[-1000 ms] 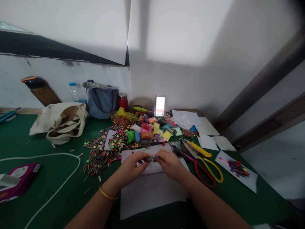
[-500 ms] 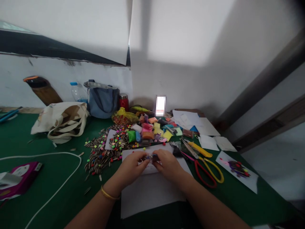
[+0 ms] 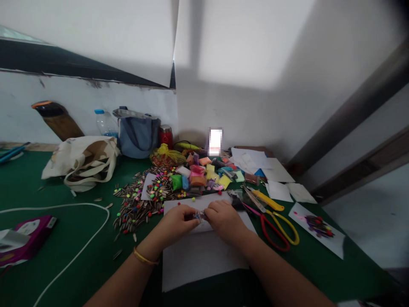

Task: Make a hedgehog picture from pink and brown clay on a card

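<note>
Over the white paper [image 3: 204,260], my left hand [image 3: 179,222] pinches one side of a small shiny packet [image 3: 200,215] with thumb and fingers. My right hand [image 3: 223,219] grips the packet's other side, its fingers curled over it. The packet looks clear with bluish and purple bits; its contents are too small to make out. Just behind the hands lie colourful clay packets [image 3: 198,181]. To the left spreads a heap of striped seeds [image 3: 129,221] mixed with small coloured pompoms.
Right of the paper lie red-handled scissors [image 3: 275,234], yellow-handled scissors [image 3: 289,228] and a yellow cutter [image 3: 268,199]. A decorated card [image 3: 319,228] is farther right. Bags [image 3: 139,136], a red flask [image 3: 166,137] and a white cable [image 3: 76,251] are left.
My right hand's fingers have closed further over the packet, and its thumb is now mostly hidden. The packet sits slightly lower, more visible between my hands.
</note>
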The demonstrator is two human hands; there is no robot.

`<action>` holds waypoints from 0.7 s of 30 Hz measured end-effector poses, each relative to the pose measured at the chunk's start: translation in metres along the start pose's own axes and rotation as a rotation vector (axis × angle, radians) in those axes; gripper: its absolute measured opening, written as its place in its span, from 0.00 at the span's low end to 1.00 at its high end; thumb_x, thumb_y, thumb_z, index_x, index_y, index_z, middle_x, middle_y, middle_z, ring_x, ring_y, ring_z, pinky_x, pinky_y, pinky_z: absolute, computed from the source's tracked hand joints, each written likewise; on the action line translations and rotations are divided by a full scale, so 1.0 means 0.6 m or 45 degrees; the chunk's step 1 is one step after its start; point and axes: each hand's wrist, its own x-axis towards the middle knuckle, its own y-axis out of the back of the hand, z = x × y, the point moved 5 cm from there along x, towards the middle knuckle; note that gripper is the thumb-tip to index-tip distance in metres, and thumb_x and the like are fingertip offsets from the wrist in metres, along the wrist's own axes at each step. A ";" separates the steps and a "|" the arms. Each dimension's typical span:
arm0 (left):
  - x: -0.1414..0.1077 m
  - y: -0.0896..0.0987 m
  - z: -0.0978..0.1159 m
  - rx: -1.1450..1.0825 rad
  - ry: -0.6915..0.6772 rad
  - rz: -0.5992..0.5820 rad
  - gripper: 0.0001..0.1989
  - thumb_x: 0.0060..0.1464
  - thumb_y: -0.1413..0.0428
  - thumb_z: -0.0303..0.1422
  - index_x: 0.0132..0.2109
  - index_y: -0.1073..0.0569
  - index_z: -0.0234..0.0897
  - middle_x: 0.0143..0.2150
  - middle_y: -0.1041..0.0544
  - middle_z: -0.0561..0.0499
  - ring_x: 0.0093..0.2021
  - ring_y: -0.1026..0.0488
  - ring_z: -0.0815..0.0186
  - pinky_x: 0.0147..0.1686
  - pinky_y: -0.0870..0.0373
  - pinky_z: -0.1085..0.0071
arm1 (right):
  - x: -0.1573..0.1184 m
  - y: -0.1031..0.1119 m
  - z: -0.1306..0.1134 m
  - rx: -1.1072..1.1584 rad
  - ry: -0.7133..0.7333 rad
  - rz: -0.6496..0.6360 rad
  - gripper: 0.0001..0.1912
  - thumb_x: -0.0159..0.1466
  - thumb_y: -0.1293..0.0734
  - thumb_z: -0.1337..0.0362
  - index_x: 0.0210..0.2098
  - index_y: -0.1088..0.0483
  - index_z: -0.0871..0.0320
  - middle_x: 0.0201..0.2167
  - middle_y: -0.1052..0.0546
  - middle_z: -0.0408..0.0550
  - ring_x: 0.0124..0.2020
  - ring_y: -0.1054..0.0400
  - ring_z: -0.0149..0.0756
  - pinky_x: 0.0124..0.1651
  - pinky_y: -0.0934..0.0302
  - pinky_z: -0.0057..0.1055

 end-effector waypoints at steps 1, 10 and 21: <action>0.000 -0.003 0.001 0.043 -0.008 -0.021 0.07 0.50 0.43 0.35 0.30 0.23 0.37 0.26 0.26 0.54 0.28 0.33 0.67 0.28 0.40 0.73 | 0.000 -0.003 -0.002 -0.016 0.012 -0.009 0.08 0.68 0.37 0.64 0.32 0.31 0.57 0.31 0.28 0.47 0.35 0.37 0.37 0.39 0.51 0.36; -0.005 -0.003 0.016 0.292 -0.084 0.232 0.07 0.54 0.44 0.37 0.34 0.24 0.39 0.31 0.27 0.51 0.32 0.33 0.65 0.32 0.39 0.71 | 0.004 0.003 -0.003 0.094 -0.074 0.061 0.05 0.66 0.38 0.68 0.35 0.31 0.58 0.32 0.28 0.48 0.36 0.37 0.39 0.40 0.49 0.35; -0.004 0.009 0.011 0.248 -0.171 0.338 0.05 0.56 0.44 0.33 0.37 0.24 0.39 0.35 0.27 0.50 0.38 0.30 0.64 0.38 0.35 0.70 | -0.006 0.004 0.028 0.317 -0.141 0.137 0.12 0.68 0.39 0.62 0.48 0.32 0.59 0.37 0.24 0.52 0.39 0.32 0.42 0.43 0.43 0.36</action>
